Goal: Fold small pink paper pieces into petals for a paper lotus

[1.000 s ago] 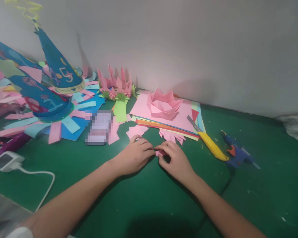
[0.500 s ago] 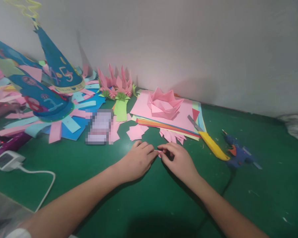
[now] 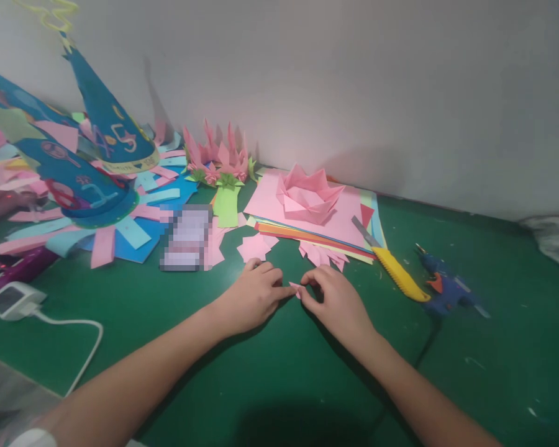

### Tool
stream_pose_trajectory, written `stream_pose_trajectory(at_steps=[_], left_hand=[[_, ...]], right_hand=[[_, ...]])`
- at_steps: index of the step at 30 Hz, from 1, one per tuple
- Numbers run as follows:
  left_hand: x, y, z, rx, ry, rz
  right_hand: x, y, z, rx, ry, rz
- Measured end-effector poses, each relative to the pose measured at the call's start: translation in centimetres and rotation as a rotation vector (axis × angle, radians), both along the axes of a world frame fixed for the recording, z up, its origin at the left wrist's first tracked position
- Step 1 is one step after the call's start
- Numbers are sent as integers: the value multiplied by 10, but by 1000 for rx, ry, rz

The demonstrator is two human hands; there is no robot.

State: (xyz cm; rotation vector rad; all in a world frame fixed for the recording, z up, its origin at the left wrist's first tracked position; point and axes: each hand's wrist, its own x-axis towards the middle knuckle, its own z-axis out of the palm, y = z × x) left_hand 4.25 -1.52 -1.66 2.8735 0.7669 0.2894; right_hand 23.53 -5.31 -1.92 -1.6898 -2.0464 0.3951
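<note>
A small folded piece of pink paper (image 3: pixel 297 288) lies on the green table between my two hands. My left hand (image 3: pixel 257 294) presses a fingertip on its left side, the other fingers curled in. With thumb and finger bent towards each other, my right hand (image 3: pixel 336 297) pinches the paper's right side. Just beyond my hands lie pink paper squares (image 3: pixel 256 247) and a fan of pink paper pieces (image 3: pixel 323 254). Farther back, a folded pink paper flower (image 3: pixel 307 197) sits on a stack of coloured paper (image 3: pixel 261 202).
A yellow utility knife (image 3: pixel 400 273) with its blade out rests on the right, beside a blue glue gun (image 3: pixel 451 285). Left are a phone (image 3: pixel 186 239), blue paper cone hats (image 3: pixel 95 186) and a white corded device (image 3: pixel 13 302). A pink paper crown (image 3: pixel 218 158) stands near the wall.
My left hand has shifted slightly left, and its fingertip now points along the paper. My right fingers have moved a little, showing more of the pink piece.
</note>
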Motion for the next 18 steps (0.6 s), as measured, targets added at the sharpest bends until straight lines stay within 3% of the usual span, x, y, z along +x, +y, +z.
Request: stream_pose_trajectory(at_steps=[18], left_hand=[[2,-1,-1,-117,-41,48]], right_hand=[[-1,-5,-2,-13,10,12]])
